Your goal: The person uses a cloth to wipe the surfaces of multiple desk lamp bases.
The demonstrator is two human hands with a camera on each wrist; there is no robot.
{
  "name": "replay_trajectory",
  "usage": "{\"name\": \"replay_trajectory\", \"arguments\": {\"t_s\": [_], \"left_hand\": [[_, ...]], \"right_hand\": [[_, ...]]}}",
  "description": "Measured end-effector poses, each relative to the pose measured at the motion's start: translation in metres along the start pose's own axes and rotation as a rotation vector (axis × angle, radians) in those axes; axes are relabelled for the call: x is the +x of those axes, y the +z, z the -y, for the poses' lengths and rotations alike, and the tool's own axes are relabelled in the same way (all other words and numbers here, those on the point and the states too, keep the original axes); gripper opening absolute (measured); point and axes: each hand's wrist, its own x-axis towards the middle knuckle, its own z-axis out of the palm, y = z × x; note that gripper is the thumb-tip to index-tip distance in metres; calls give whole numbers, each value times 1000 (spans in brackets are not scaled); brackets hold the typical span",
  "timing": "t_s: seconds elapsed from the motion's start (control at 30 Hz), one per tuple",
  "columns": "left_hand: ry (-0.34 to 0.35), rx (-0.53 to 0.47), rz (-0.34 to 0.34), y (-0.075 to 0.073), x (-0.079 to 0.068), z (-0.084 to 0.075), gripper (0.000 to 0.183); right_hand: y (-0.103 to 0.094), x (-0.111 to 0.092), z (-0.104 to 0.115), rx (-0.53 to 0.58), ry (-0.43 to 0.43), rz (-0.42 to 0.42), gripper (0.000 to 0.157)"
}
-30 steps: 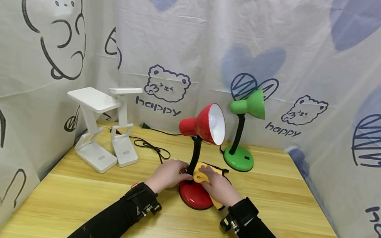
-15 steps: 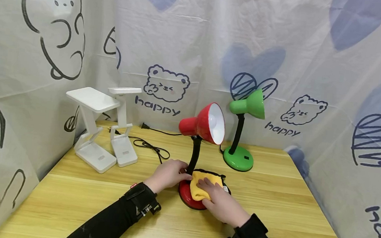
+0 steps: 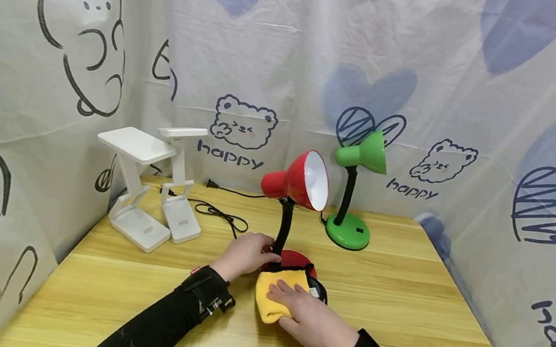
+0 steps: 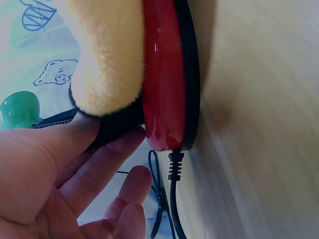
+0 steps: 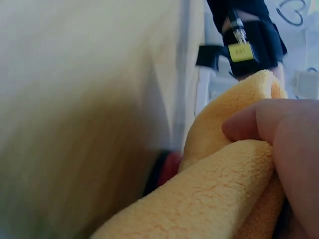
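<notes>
A red desk lamp (image 3: 287, 183) stands upright near the middle of the wooden table. My left hand (image 3: 244, 256) holds its black neck (image 4: 117, 124) low down, thumb on one side and fingers on the other. A yellow cloth (image 3: 267, 294) with black edging covers the front of the lamp's red base (image 4: 164, 74). Over the cloth lies my right hand (image 3: 316, 319), fingers spread on top. In the right wrist view the thumb (image 5: 244, 122) digs in between bunched folds of cloth, gripping it. The cloth's near end overhangs the base toward me.
Behind, to the right, stands a green desk lamp (image 3: 348, 230). Two white folding lamps (image 3: 140, 229) are at the left back, with a coiled black cord (image 3: 220, 212) beside them. Printed curtains (image 3: 297, 85) enclose the table's back and sides.
My right hand has slid the cloth from beside the neck across the base to its front edge, toward me. The left hand and lamp have stayed in place.
</notes>
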Motion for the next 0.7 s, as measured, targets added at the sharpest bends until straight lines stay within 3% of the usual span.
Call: {"name": "replay_trajectory", "arguments": {"t_s": [0.17,0.37,0.53,0.7], "left_hand": [[-11,-8,9,0,0,1,17],[-5,-20,12,-1,-1,1,16],[-7,-9,18,0,-2,0,18],[3,-14,8,0,-1,0,16]], "right_hand": [[10,14,7,-81,-108,-22,43],[21,36,10,-240,-141,-42,46],[24,45,10,-251,-134,-43,47],[23,38,8,-260,-150,-55,46]]}}
